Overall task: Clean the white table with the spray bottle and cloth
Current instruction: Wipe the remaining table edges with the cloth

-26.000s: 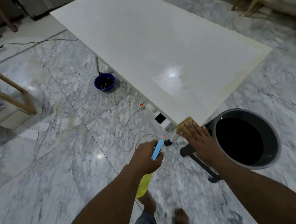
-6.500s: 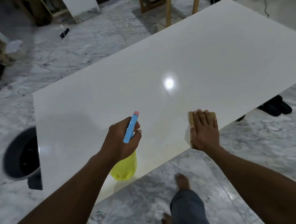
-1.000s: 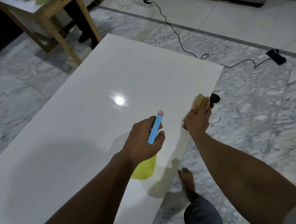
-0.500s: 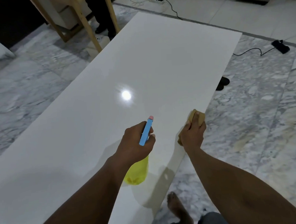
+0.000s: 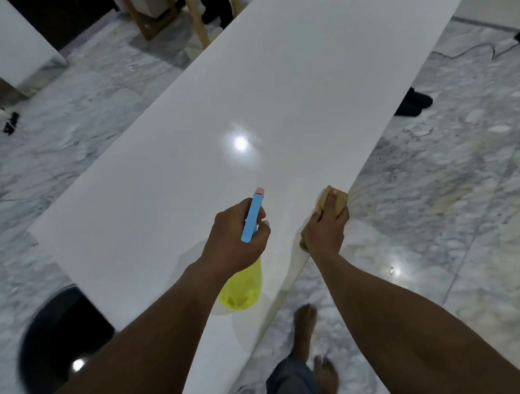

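The long white table (image 5: 278, 105) stretches away from me, glossy with a lamp's reflection. My left hand (image 5: 235, 237) grips the spray bottle (image 5: 242, 288) above the near part of the top; the bottle has a yellow body, a blue head and a pink nozzle that points away from me. My right hand (image 5: 325, 228) holds the tan cloth (image 5: 332, 197) against the table's right edge, fingers curled over it. Most of the cloth is hidden under the hand.
A dark round bucket (image 5: 52, 343) stands on the marble floor at the near left corner of the table. Black shoes (image 5: 413, 103) and a cable (image 5: 471, 50) lie on the floor to the right. Wooden furniture legs (image 5: 195, 19) stand beyond the far left side. My bare feet (image 5: 304, 324) are beside the table edge.
I have stepped back along the right edge, drawing the cloth along it toward the near end. The bucket has come into view at the left. The bottle stays in my left hand.
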A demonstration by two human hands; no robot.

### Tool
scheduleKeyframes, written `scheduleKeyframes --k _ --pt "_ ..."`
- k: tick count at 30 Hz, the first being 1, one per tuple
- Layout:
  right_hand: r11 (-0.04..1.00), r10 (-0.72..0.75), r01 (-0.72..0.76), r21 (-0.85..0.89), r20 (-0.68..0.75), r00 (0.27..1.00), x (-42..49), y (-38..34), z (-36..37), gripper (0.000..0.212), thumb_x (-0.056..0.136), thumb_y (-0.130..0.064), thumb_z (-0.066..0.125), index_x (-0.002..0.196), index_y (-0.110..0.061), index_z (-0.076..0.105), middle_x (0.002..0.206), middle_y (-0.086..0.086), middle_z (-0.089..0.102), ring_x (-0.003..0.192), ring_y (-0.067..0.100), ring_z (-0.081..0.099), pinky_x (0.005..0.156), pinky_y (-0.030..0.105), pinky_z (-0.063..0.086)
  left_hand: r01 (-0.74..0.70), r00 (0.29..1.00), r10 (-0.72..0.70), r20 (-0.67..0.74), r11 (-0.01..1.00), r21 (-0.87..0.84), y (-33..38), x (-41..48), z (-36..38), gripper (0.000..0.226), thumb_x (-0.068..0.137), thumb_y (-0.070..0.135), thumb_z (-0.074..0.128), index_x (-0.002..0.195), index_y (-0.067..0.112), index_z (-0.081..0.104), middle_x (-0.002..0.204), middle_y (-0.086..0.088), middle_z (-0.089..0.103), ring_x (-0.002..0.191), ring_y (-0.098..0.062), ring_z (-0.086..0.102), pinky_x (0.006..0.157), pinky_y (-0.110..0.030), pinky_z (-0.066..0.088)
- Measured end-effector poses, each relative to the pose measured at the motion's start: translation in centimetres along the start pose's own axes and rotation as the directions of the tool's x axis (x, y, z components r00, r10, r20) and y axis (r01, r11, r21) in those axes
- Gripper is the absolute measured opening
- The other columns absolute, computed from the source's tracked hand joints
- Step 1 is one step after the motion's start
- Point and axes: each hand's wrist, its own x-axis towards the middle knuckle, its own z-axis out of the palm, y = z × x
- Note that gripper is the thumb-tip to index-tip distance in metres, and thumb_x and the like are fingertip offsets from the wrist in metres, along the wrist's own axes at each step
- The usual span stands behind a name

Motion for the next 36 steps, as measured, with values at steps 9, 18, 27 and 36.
scheduleKeyframes --k 9,18,27,36 --pt "0.999 0.028 -0.027 0.018 -0.045 0.999 -13.3 1.5 4.4 0.057 0.104 -0.037 0.035 0.156 -0.038 0.011 0.162 0.014 0.006 0.134 0.041 0.041 0.105 0.050 0.041 0.008 0.999 -0.008 -0.050 1.000 0.008 -8.6 -11.2 -6.2 0.007 0.098 0.019 0.067 0.094 0.018 0.062 0.090 -0.004 0.071 0.078 -0.030 0.075 0.078 -0.044 0.062" --pt "0.999 0.041 -0.040 0.032 -0.040 0.998 -31.6 4.5 9.5 0.055 0.104 -0.042 0.031 0.153 -0.046 0.008 0.163 0.010 0.004 0.135 0.042 0.041 0.110 0.052 0.038 -0.120 0.993 0.120 0.023 0.992 0.039 -20.6 -23.3 -12.7 0.006 0.097 0.018 0.066 0.097 0.013 0.063 0.085 -0.007 0.067 0.075 -0.031 0.072 0.075 -0.049 0.060" --pt "0.999 0.038 -0.038 0.026 -0.019 0.999 -44.1 5.5 12.7 0.057 0.101 -0.046 0.037 0.150 -0.050 0.007 0.163 0.011 0.011 0.126 0.043 0.048 0.096 0.046 0.047 -0.101 0.994 0.099 0.052 0.994 0.034 -30.3 -31.1 -17.3 0.007 0.095 0.017 0.068 0.090 0.018 0.062 0.081 -0.009 0.070 0.072 -0.033 0.072 0.075 -0.056 0.062" --pt "0.999 -0.040 0.040 -0.005 -0.004 0.999 -54.0 5.8 12.0 0.056 0.098 -0.013 0.041 0.147 -0.038 0.029 0.130 0.013 0.048 0.092 0.031 0.057 0.068 0.038 0.051 -0.128 0.989 0.128 0.074 0.992 0.004 -34.1 -35.3 -18.9 0.009 0.093 0.018 0.069 0.089 0.017 0.061 0.079 -0.008 0.070 0.071 -0.032 0.072 0.074 -0.056 0.062"
